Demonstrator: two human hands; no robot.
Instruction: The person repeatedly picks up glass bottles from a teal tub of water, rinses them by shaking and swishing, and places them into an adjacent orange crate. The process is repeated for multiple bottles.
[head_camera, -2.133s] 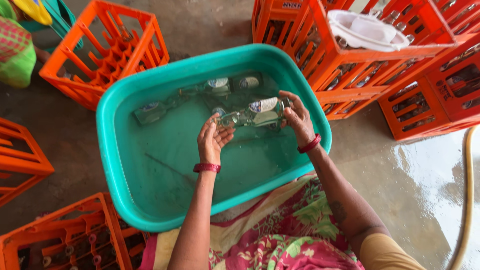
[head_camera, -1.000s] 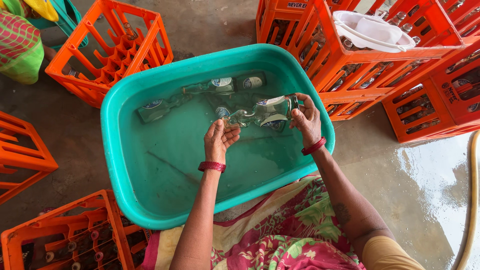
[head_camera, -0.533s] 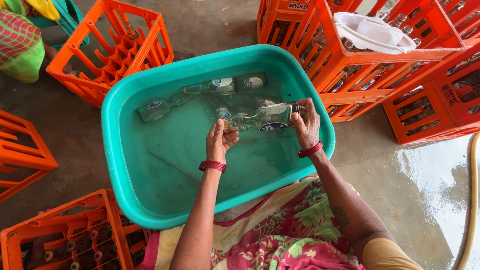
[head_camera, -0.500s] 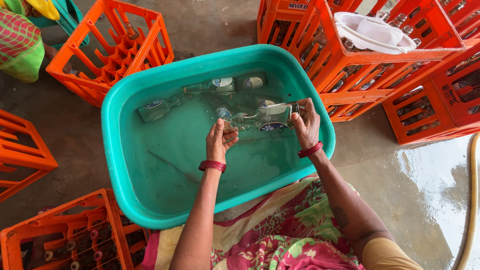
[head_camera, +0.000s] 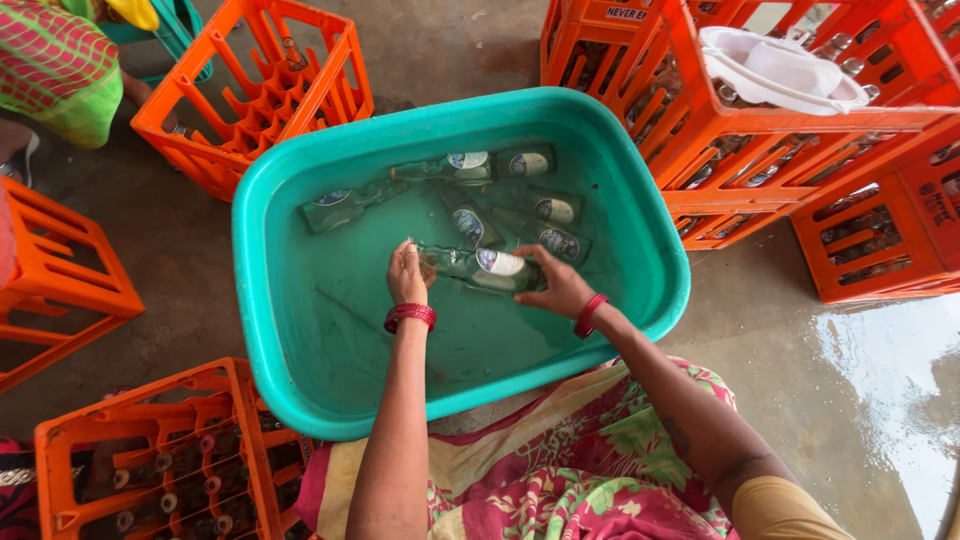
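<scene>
A teal plastic tub (head_camera: 280, 330) of water sits in front of me on the floor. Both hands hold one clear glass bottle (head_camera: 485, 268) lying on its side at the water's surface. My left hand (head_camera: 407, 275) grips its neck end. My right hand (head_camera: 555, 287) holds its body near the base. Both wrists carry red bangles. Several more glass bottles (head_camera: 470, 165) with round labels lie in the water at the tub's far side.
Orange plastic crates surround the tub: an empty one (head_camera: 255, 90) at far left, stacked bottle-filled ones (head_camera: 800, 150) at right with a white bowl (head_camera: 780, 65) on top, one with capped bottles (head_camera: 160, 470) at near left. Another person in green cloth (head_camera: 60, 70) sits far left. Wet concrete floor.
I have leaned in, so the tub looks nearer. Both hands brought the held bottle slightly toward me and lower into the water; my right hand has shifted along its body.
</scene>
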